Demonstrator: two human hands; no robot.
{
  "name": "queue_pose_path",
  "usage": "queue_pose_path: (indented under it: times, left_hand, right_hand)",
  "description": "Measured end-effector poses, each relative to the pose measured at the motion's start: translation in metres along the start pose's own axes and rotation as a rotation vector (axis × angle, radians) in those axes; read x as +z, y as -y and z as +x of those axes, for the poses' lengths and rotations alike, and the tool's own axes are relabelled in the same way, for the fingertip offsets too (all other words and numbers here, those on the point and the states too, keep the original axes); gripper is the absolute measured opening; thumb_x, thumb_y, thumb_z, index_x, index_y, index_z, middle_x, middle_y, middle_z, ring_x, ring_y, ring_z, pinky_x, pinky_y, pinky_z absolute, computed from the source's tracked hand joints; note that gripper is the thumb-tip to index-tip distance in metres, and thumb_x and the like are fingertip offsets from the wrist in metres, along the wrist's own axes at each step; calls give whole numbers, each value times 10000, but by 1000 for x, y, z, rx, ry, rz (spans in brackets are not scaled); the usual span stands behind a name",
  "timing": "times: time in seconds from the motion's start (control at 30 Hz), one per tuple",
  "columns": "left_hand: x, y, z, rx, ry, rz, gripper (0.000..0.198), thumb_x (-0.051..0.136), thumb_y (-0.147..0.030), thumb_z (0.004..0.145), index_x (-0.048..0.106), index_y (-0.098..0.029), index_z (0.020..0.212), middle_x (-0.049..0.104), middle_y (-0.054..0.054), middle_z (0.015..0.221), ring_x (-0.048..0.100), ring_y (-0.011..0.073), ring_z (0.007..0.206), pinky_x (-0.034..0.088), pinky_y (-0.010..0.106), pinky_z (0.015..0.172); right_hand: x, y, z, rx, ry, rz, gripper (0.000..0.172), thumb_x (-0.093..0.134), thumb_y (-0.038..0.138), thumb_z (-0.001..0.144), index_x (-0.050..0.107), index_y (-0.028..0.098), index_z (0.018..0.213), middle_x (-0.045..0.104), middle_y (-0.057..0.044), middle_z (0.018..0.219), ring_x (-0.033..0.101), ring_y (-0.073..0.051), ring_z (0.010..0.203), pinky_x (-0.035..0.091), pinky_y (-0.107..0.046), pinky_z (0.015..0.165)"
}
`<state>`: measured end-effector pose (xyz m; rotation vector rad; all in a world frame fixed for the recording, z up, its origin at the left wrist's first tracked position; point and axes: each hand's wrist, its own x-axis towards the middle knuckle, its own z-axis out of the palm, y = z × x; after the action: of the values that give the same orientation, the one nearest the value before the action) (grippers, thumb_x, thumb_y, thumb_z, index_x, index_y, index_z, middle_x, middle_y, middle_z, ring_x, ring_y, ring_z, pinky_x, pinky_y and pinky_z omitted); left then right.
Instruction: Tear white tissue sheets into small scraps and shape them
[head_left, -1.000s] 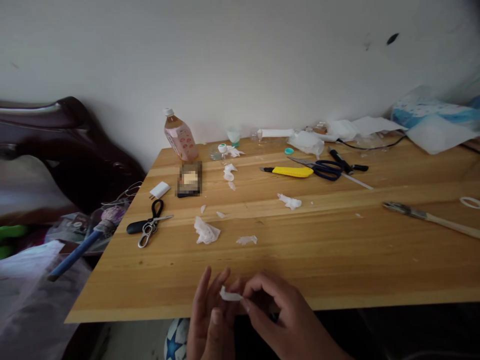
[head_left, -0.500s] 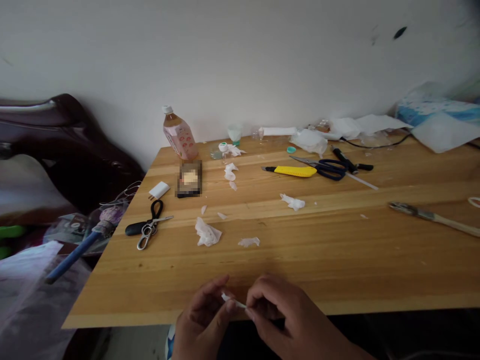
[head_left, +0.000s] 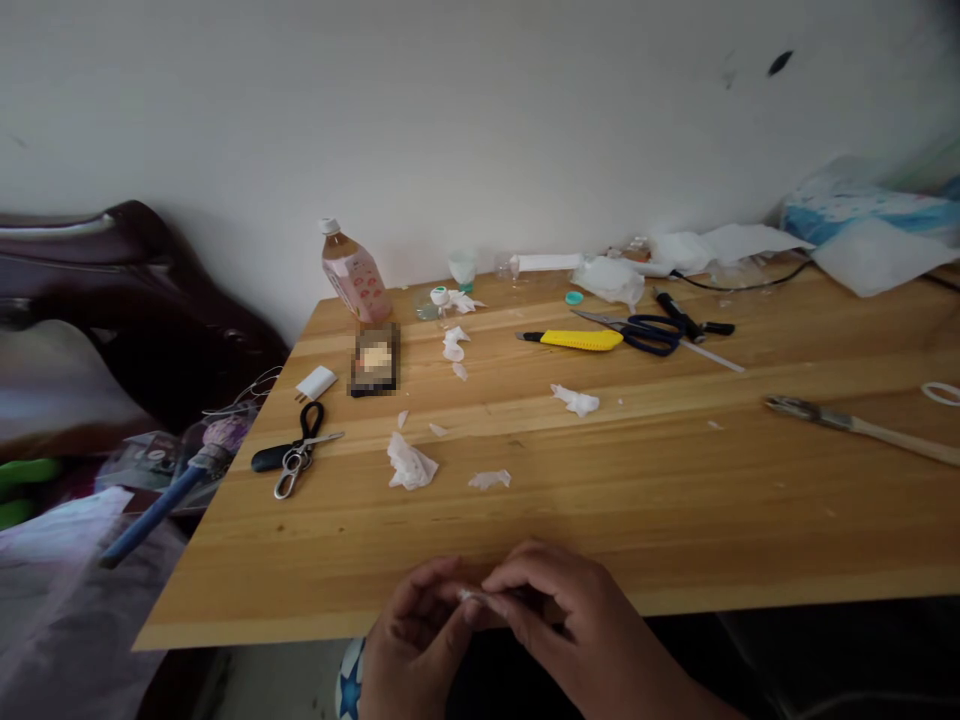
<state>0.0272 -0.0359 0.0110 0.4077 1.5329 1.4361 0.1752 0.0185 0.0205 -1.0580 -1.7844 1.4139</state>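
At the table's front edge, my left hand [head_left: 421,640] pinches a thin white twist of tissue [head_left: 469,595] between thumb and fingertips. My right hand [head_left: 574,625] is closed on its other end, its thumb and index finger meeting there. Only a short part of the twist shows; the fingers cover the rest. Beyond the hands lie a crumpled tissue [head_left: 411,463] and a torn tissue scrap [head_left: 490,480]. Another crumpled tissue [head_left: 577,401] rests farther right.
On the wooden table [head_left: 675,540] lie a yellow utility knife [head_left: 581,341], scissors [head_left: 651,333], a brush [head_left: 832,415], keys [head_left: 296,460] and a white charger [head_left: 316,382]. A drink bottle [head_left: 355,275] stands by the wall. Plastic wrappings and a tissue pack [head_left: 862,215] line the back.
My right fingers have moved left and closer to my left fingertips, so less of the tissue twist shows. The view has shifted slightly; the things on the table have stayed put.
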Motion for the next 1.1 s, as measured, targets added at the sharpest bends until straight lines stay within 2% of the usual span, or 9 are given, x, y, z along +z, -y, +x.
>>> queue_pose_path:
  times: [0.2,0.37,0.57,0.63,0.73,0.8,0.87,0.97,1.1]
  left_hand:
    - [5,0,-5,43,117,7,434,954,-347,568,744,-188,914,706,5,678,653,138,595,551,231,609]
    - [1,-4,2,1,131,-45,437,963,-362,549,721,-194,872,701,-8,670,637,126,546,529,229,563]
    - [-3,-18,21,-147,69,-67,540,1005,-362,437,699,-158,833,735,24,640,656,128,544,532,218,574]
    - [0,-21,25,-160,91,-63,523,1004,-373,439,692,-148,794,746,43,638,647,117,515,521,204,553]
    - [6,-24,27,-162,116,-43,518,1004,-390,432,687,-143,757,753,57,628,655,118,509,528,196,545]
    - [9,-24,26,-156,112,-16,519,1004,-394,425,692,-149,759,763,65,639,672,130,521,549,205,561]
    - [11,-25,26,-124,95,26,489,997,-391,446,705,-156,760,772,68,656,695,142,552,563,204,582]
    - [12,-27,26,-49,58,86,441,991,-391,452,728,-171,730,775,49,662,728,163,615,575,194,602]
    - [8,-32,27,26,13,143,401,985,-410,448,748,-184,680,772,32,658,739,167,639,587,181,619]
  right_hand:
    - [-3,0,-5,-21,39,-101,147,563,120,895,655,218,837,671,16,825,642,-126,764,490,-243,705]
    - [-17,-1,-8,-38,64,-188,166,538,119,926,632,233,851,664,26,836,645,-127,775,505,-248,713]
    - [-47,-30,-5,-202,-11,-580,388,456,22,916,666,266,1132,671,-60,1070,651,-218,1010,566,-365,843]
    - [-52,-32,-2,-235,-61,-639,344,488,51,931,640,253,1164,651,-79,1120,642,-232,1032,567,-386,856]
    - [-51,-22,2,-250,-158,-631,145,503,147,988,624,226,974,639,-75,1036,637,-230,964,552,-402,835]
    - [-44,-13,3,-226,-171,-571,136,522,214,1005,580,228,883,623,-56,971,631,-213,917,546,-377,802]
    - [-37,-8,2,-212,-132,-530,89,515,192,1001,586,239,976,624,-47,996,635,-205,931,551,-360,799]
    - [-30,-11,-2,-193,-88,-617,374,398,13,932,591,258,1139,646,-54,1057,643,-227,964,562,-407,807]
    - [-38,-28,-9,-175,-102,-702,444,358,-68,842,623,219,1054,694,-57,973,664,-238,911,577,-435,784]
